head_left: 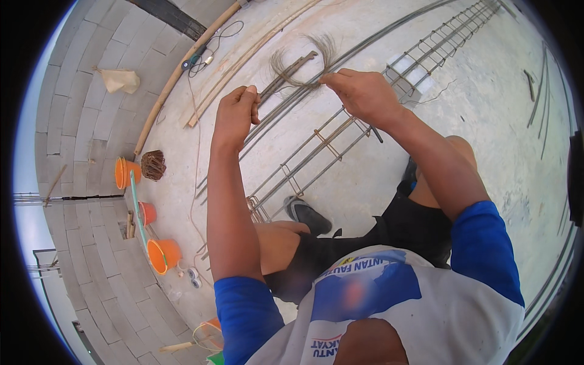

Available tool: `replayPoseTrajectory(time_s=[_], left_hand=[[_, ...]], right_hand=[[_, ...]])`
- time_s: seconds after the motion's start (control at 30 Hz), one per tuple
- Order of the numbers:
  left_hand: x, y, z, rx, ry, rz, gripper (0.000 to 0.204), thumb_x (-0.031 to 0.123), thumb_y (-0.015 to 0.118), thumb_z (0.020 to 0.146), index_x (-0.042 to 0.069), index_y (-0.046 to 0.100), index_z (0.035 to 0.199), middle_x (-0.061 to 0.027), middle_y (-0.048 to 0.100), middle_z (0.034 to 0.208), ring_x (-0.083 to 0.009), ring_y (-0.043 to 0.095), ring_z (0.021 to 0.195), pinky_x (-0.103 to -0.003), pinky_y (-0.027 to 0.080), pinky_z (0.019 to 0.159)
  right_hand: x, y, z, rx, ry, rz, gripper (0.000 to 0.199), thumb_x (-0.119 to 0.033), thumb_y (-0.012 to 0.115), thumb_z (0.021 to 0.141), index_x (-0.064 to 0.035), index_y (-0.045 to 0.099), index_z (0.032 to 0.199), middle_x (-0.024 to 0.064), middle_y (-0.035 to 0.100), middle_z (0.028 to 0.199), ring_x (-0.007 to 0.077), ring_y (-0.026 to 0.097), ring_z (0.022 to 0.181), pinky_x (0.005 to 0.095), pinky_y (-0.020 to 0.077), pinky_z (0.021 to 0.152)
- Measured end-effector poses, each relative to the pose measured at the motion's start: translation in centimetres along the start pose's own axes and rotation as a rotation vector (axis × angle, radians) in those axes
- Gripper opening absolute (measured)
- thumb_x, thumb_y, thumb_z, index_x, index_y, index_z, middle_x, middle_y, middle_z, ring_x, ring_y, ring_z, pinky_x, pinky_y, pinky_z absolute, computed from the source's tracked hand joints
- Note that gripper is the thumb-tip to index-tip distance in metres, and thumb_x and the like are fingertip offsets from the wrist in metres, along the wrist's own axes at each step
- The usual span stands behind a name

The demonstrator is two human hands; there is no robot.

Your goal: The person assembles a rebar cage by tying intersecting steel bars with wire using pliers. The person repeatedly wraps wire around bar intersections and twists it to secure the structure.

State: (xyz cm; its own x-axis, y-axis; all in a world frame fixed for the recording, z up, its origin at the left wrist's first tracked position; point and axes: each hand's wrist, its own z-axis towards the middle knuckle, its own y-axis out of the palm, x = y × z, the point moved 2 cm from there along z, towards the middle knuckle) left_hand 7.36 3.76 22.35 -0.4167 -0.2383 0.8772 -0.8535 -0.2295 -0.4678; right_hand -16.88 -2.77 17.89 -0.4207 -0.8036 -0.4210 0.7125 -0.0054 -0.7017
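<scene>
My right hand (363,94) is closed at the end of a looped bundle of thin tie wire (328,52), whose loose strands fan out beyond the fingers. A short dark rod (377,134) shows below that hand; whether the hand holds it I cannot tell. My left hand (236,114) has its fingers pressed together, and anything in them is too small or hidden to make out. Between the hands, farther off, is a long dark tool (295,68) with a notched end. Beneath both hands runs a rebar cage (310,152) with square stirrups.
Long loose steel bars (365,42) lie beside the cage, and a pale block (410,76) sits under its far part. Wooden strips (243,67) and a cable (193,91) are on the left. Orange buckets (163,255) stand by the block wall (91,267).
</scene>
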Motion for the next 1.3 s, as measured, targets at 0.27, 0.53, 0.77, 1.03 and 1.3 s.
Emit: replayPoseTrajectory(time_s=[0.27,0.53,0.77,1.03,1.3], left_hand=[[-0.4,-1.0,-2.1,-0.243,0.084,-0.28,0.029,0.028,0.054,0.097,0.001,0.058,0.088,-0.0016,0.051,0.067,-0.012,0.05,0.064,-0.029,0.046,0.068],[-7.2,2.8,1.9,-0.476,-0.045,-0.336,0.03,0.031,0.06,0.093,0.001,0.063,0.091,-0.0039,0.059,0.075,-0.0138,0.057,0.072,-0.03,0.048,0.076],[-17.0,7.4,6.2,-0.608,-0.153,-0.448,0.044,0.045,0.056,0.092,0.003,0.065,0.099,-0.0076,0.064,0.093,-0.0164,0.06,0.09,-0.033,0.046,0.09],[-29.8,14.9,8.8,-0.322,-0.382,0.26,0.067,0.061,0.046,0.089,0.004,0.059,0.123,-0.0169,0.062,0.119,-0.0311,0.057,0.115,-0.041,0.042,0.098],[-32.9,18.5,9.8,-0.247,-0.295,0.215,0.03,0.028,0.063,0.086,-0.001,0.069,0.091,-0.0203,0.068,0.09,-0.0363,0.065,0.086,-0.043,0.052,0.078]], right_hand=[[-1.0,-1.8,-0.6,-0.225,0.243,0.323,0.024,-0.015,0.052,0.092,-0.0047,0.065,0.11,0.0154,0.067,0.102,0.0321,0.063,0.091,0.0361,0.0489,0.082],[-0.8,2.4,-1.2,-0.416,0.466,0.379,0.025,-0.018,0.053,0.093,-0.0013,0.062,0.109,0.0157,0.065,0.09,0.0272,0.059,0.084,0.036,0.0459,0.078],[2.0,8.0,-4.3,-0.582,0.692,0.374,0.024,-0.018,0.053,0.092,-0.0007,0.061,0.107,0.0172,0.065,0.097,0.033,0.061,0.088,0.0376,0.0457,0.08],[7.7,16.5,-9.0,-0.722,0.766,0.022,0.021,-0.01,0.049,0.089,-0.0011,0.061,0.103,0.0244,0.065,0.086,0.0403,0.063,0.087,0.0459,0.0477,0.078],[9.4,22.1,-11.2,-0.733,0.825,-0.058,0.023,-0.006,0.05,0.085,-0.002,0.063,0.104,0.0236,0.066,0.091,0.0402,0.063,0.09,0.0478,0.0481,0.081]])
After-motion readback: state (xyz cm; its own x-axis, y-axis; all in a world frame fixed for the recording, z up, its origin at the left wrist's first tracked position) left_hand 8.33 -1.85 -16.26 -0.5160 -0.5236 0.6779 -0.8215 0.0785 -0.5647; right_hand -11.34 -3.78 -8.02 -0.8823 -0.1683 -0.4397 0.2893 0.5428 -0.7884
